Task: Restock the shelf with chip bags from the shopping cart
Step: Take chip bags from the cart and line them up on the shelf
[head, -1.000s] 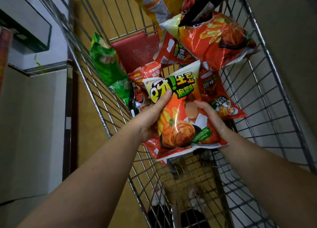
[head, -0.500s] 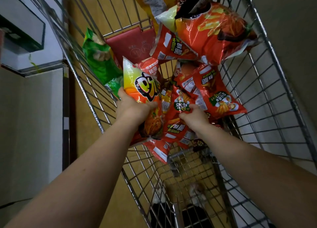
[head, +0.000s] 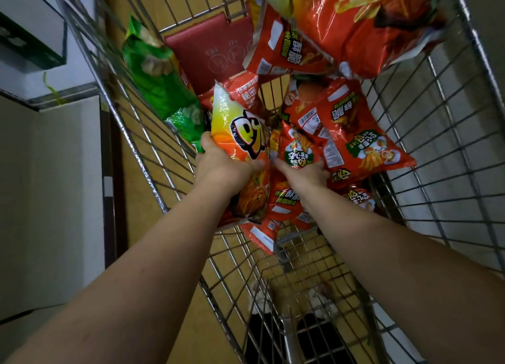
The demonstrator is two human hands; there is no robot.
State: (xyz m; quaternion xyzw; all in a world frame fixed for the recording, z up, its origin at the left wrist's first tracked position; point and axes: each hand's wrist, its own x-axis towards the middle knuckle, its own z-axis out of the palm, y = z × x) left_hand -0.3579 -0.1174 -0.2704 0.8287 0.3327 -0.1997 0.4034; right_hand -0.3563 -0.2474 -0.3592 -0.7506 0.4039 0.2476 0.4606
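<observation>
Both arms reach down into a wire shopping cart [head: 153,155] full of chip bags. My left hand [head: 221,169] grips an orange-and-yellow chip bag [head: 240,134], held edge-on near the cart's left wall. Just to its right, my right hand [head: 303,175] closes its fingers on a small red chip bag [head: 299,150] lying among the others. More red bags [head: 360,145] lie to the right and behind, and a large red bag [head: 363,27] sits on top at the far end. No shelf shows clearly.
A green chip bag [head: 158,82] leans on the cart's left wall beside a red seat flap [head: 210,52]. A pale cabinet [head: 52,194] stands left of the cart, and a grey wall [head: 486,62] runs along the right. The floor is tan.
A second ago both hands held the orange-and-yellow bag flat. My left hand has since turned it upright toward the left, and my right hand let go and took hold of a small red bag.
</observation>
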